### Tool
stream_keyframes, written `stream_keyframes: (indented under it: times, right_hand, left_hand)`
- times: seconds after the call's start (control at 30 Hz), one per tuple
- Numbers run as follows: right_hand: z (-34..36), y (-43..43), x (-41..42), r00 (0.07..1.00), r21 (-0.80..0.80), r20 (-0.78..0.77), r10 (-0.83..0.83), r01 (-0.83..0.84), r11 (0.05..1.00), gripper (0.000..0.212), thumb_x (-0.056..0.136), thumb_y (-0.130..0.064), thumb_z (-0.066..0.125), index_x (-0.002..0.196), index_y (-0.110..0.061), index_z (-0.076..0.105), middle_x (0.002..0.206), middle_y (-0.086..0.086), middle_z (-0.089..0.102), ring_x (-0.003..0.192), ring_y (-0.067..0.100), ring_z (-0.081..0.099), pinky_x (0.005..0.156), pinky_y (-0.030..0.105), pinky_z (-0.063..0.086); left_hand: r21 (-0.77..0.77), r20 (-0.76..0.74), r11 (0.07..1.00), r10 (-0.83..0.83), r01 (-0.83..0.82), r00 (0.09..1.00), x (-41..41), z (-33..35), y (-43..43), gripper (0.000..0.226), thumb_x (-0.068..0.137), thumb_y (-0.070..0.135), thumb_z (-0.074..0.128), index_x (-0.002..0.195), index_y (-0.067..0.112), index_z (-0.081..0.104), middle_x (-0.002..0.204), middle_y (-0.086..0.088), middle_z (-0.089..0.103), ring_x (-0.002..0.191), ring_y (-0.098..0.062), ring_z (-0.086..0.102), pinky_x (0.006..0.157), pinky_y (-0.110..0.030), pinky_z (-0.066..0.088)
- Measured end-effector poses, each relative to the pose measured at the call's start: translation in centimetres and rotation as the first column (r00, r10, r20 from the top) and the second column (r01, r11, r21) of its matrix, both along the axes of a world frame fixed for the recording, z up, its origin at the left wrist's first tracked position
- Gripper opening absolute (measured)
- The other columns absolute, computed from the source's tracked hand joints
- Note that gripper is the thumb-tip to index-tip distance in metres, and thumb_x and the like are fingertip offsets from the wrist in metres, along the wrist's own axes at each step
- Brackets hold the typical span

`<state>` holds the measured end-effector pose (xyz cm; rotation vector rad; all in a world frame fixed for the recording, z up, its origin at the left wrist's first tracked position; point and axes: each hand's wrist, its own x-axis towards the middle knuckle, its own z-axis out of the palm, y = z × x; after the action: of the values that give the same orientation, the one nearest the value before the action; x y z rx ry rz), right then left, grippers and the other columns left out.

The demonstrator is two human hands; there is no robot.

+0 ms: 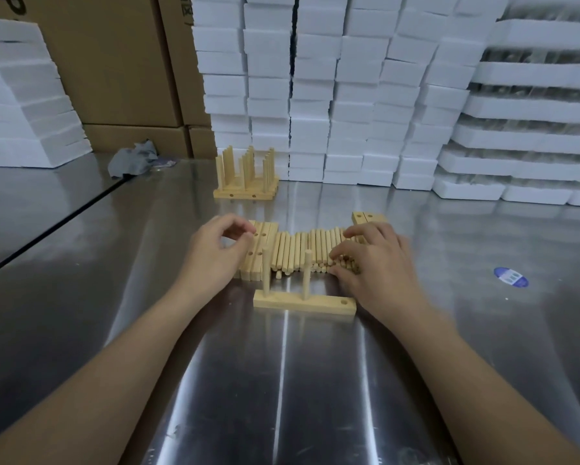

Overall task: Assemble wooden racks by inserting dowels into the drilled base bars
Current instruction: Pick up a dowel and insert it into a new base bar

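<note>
Our right hand (372, 263) curls over the dowel pile (292, 250) at centre; a pinch we cannot tell. Our left hand (214, 253) hangs loosely curled, empty. A wrist may topple the base bar (328, 305) just below.

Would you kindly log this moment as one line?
base bar: two upright dowels, right hole empty | right hand: gripping loose dowels | left hand: curled at spare bars, grip unclear

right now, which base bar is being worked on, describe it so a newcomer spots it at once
On the steel table, look just on the near side of the row of loose dowels. The base bar lies alone there; unlike the flat bars behind, it carries two upright dowels and an empty hole at its right end.
</note>
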<state>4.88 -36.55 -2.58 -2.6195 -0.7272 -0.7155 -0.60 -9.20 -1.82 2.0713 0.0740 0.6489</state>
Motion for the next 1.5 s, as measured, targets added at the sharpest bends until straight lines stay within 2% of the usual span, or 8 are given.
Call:
stream_keyframes:
  times: [0.47,0.63,0.93,1.03,1.13,1.23,1.37,1.5]
  right_hand:
    - [0.6,0.7,-0.2,0.992,0.015,0.123,0.038,-0.041,0.999,0.007,0.087,-0.033,0.079,0.092,-0.029,0.076,0.111,-0.013,0.066,0.118,0.017,0.052,0.096,0.033,0.032]
    - [0.2,1.0,-0.2,1.000,-0.049,0.022,-0.006,0.007,0.999,0.029,0.079,-0.040,0.087,0.103,-0.027,0.079,0.122,-0.008,0.067,0.125,0.022,0.054,0.102,0.040,0.038]
    - [2.4,1.0,-1.7,0.982,0.173,0.189,-0.002,-0.031,0.984,0.007,0.093,-0.024,0.076,0.099,-0.023,0.078,0.101,-0.008,0.072,0.103,0.021,0.061,0.089,0.037,0.042]
    - [4.2,0.7,-2.6,0.994,0.634,0.051,0.091,-0.103,0.766,0.011,0.094,-0.023,0.072,0.098,-0.033,0.074,0.088,-0.012,0.074,0.089,0.011,0.068,0.080,0.028,0.053]
    - [5.1,1.0,-3.3,0.938,0.857,-0.064,0.340,-0.123,0.501,0.018,0.095,-0.016,0.072,0.097,-0.033,0.075,0.088,-0.003,0.080,0.091,0.026,0.075,0.079,0.042,0.059]
    - [5.0,1.3,-3.2,0.887,0.890,-0.091,0.453,-0.131,0.436,0.022,0.096,-0.008,0.071,0.096,-0.030,0.076,0.090,0.002,0.081,0.098,0.030,0.076,0.080,0.042,0.056]
    - [4.8,1.4,-3.3,0.851,0.891,-0.118,0.512,-0.137,0.432,0.021,0.095,-0.003,0.072,0.096,-0.023,0.076,0.091,0.001,0.080,0.099,0.016,0.078,0.075,0.022,0.057]
    - [4.7,1.5,-3.3,0.844,0.874,-0.124,0.521,-0.156,0.460,0.018,0.094,-0.004,0.076,0.095,-0.022,0.077,0.093,0.001,0.079,0.096,0.018,0.075,0.080,0.021,0.056]
  left_hand:
    - [-0.077,0.013,0.996,-0.040,0.041,0.999,-1.3,1.3,-1.7,0.017,0.098,0.003,0.068,0.093,0.018,0.075,0.094,0.004,0.073,0.088,0.000,0.064,0.076,-0.004,0.043]
    - [-0.093,0.001,0.995,-0.022,0.022,1.000,-1.7,1.9,-1.9,0.014,0.099,0.002,0.066,0.096,0.013,0.076,0.097,-0.001,0.074,0.092,-0.007,0.065,0.078,-0.006,0.045]
    - [-0.178,0.005,0.984,-0.032,0.033,0.999,-1.7,2.5,-2.3,0.012,0.102,0.003,0.066,0.100,0.009,0.076,0.099,-0.002,0.074,0.100,-0.017,0.068,0.092,-0.032,0.056]
    - [-0.281,0.010,0.958,-0.064,0.064,0.998,-1.8,3.1,-2.5,0.013,0.103,0.011,0.067,0.103,0.020,0.077,0.098,0.004,0.076,0.097,-0.010,0.070,0.084,-0.025,0.054]
    - [-0.426,0.014,0.889,-0.178,0.167,0.984,-1.9,3.7,-2.5,0.017,0.105,0.031,0.066,0.118,0.028,0.077,0.104,0.006,0.080,0.100,-0.012,0.074,0.084,-0.030,0.055]
    - [-0.449,0.032,0.849,-0.297,0.279,0.954,-2.1,4.0,-2.4,0.034,0.097,0.049,0.072,0.127,0.034,0.076,0.113,0.006,0.080,0.103,-0.014,0.076,0.085,-0.029,0.056]
    - [-0.455,0.072,0.824,-0.345,0.338,0.936,-2.2,3.9,-2.6,0.032,0.081,0.042,0.087,0.112,0.038,0.083,0.111,0.004,0.081,0.102,-0.012,0.077,0.081,-0.018,0.057]
    - [-0.489,0.093,0.809,-0.322,0.325,0.942,-2.1,3.7,-2.5,0.031,0.076,0.040,0.088,0.106,0.032,0.085,0.103,0.002,0.083,0.094,-0.008,0.077,0.075,-0.014,0.055]
